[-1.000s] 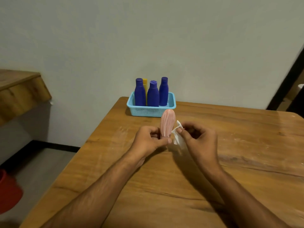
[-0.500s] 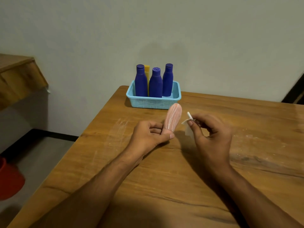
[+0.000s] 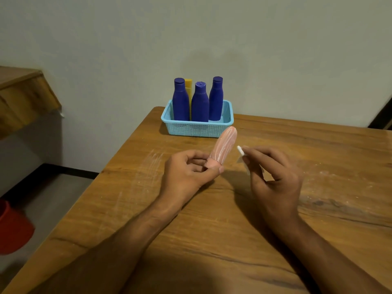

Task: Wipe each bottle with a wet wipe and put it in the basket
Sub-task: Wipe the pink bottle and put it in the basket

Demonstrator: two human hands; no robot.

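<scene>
Now that the wipe [image 3: 241, 154] has come off the pink bottle [image 3: 224, 147], we pinch it in our right hand [image 3: 273, 177] at 3 o'clock, just apart. Left hand [image 3: 186, 172] fingers grip the bottle's base, tilted toward the basket [image 3: 197, 128] at 12 o'clock; wiping seems finished.

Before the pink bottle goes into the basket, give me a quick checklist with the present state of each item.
1. Left hand grips the pink ridged plastic bottle by its lower end: ok.
2. Right hand pinches the white wet wipe, apart from the bottle: ok.
3. Bottle wiped clean: not ok, white streaks show.
4. Room in the light blue perforated plastic basket: ok, a gap at its right end.
5. Three dark blue bottles and one yellow bottle stand upright: ok.
6. Path to basket: ok.
</scene>
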